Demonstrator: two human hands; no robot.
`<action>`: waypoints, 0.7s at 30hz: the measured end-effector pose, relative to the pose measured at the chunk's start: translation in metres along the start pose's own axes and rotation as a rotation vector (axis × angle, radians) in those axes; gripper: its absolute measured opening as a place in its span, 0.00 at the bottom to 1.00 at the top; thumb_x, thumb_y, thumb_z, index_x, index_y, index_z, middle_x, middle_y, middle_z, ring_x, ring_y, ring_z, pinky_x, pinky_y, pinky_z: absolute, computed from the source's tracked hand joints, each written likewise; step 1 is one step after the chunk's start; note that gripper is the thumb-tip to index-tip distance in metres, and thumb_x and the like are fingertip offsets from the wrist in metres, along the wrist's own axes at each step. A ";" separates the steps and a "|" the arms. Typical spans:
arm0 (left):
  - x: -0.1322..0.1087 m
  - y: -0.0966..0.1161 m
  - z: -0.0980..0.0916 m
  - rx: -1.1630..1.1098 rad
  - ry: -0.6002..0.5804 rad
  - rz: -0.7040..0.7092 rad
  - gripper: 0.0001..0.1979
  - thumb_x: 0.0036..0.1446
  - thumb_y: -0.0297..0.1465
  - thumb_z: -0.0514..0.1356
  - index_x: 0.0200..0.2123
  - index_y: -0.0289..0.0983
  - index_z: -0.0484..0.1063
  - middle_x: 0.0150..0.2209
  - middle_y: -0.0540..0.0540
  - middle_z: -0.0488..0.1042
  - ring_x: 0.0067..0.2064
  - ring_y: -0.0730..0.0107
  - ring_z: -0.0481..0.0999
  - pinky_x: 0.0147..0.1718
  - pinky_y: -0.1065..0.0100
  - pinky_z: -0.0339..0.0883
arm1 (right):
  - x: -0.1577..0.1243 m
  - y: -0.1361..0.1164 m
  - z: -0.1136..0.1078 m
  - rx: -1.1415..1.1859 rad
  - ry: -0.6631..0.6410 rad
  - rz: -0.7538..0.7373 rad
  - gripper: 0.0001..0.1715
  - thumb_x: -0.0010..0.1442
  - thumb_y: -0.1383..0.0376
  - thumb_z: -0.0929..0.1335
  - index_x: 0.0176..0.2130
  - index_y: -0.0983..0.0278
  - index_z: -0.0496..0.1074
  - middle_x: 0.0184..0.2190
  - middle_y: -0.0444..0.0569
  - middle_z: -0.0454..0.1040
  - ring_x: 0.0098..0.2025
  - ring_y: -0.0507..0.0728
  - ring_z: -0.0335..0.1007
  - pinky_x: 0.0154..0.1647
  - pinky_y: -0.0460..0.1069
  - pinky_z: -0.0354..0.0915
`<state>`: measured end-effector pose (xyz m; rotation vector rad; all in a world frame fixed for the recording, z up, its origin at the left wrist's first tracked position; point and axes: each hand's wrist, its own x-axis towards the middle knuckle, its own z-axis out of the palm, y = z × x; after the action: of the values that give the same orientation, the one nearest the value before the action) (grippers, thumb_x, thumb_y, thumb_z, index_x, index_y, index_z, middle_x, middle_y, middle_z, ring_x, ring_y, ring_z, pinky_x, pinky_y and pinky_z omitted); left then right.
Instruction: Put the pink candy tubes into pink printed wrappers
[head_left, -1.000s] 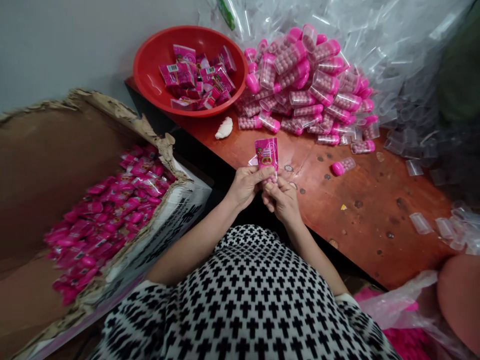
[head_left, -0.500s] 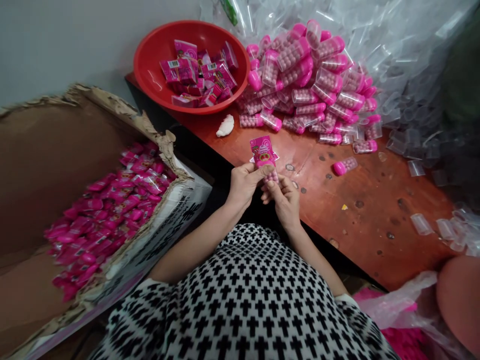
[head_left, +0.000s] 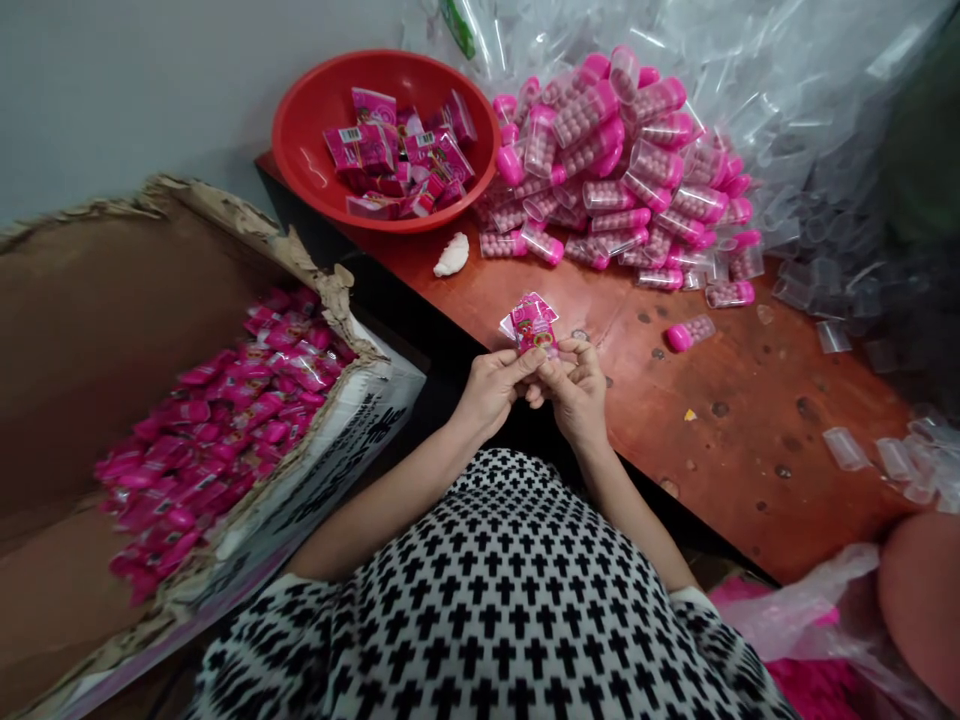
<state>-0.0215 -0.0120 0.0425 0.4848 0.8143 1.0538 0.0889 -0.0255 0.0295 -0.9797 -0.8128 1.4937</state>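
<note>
Both hands' fingers clamped on pink packet [head_left: 533, 325], packet's lower half hidden, contents unclear

No legible text — barcode patch on a pink packet [head_left: 346, 135] in the red bowl [head_left: 307, 150]; black print on the cardboard box [head_left: 330, 470] side, unreadable.

One red bowl [head_left: 311, 150], one cardboard box [head_left: 112, 300], two hands, one loose tube [head_left: 688, 332]
</note>
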 end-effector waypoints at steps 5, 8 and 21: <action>-0.015 0.013 -0.007 0.017 -0.027 -0.007 0.16 0.44 0.39 0.71 0.25 0.32 0.73 0.23 0.46 0.73 0.26 0.71 0.73 0.27 0.67 0.69 | 0.011 -0.005 0.005 -0.022 -0.109 0.112 0.31 0.46 0.57 0.76 0.40 0.57 0.56 0.18 0.33 0.75 0.14 0.49 0.69 0.13 0.41 0.64; -0.033 0.040 -0.017 -0.020 0.215 0.203 0.17 0.45 0.45 0.68 0.30 0.37 0.75 0.37 0.44 0.79 0.41 0.62 0.78 0.41 0.61 0.73 | 0.012 -0.011 0.006 -0.056 -0.155 0.114 0.31 0.45 0.55 0.77 0.40 0.58 0.57 0.21 0.36 0.77 0.15 0.49 0.70 0.13 0.41 0.63; 0.052 0.013 -0.040 1.268 0.184 0.671 0.16 0.54 0.38 0.64 0.45 0.40 0.77 0.55 0.42 0.74 0.62 0.54 0.65 0.65 0.49 0.48 | 0.006 -0.021 -0.016 -0.218 0.086 0.077 0.19 0.53 0.53 0.73 0.31 0.62 0.64 0.21 0.39 0.75 0.16 0.46 0.66 0.14 0.40 0.60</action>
<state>-0.0472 0.0400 0.0084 1.8460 1.5078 1.0766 0.1118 -0.0170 0.0415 -1.2412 -0.8971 1.4387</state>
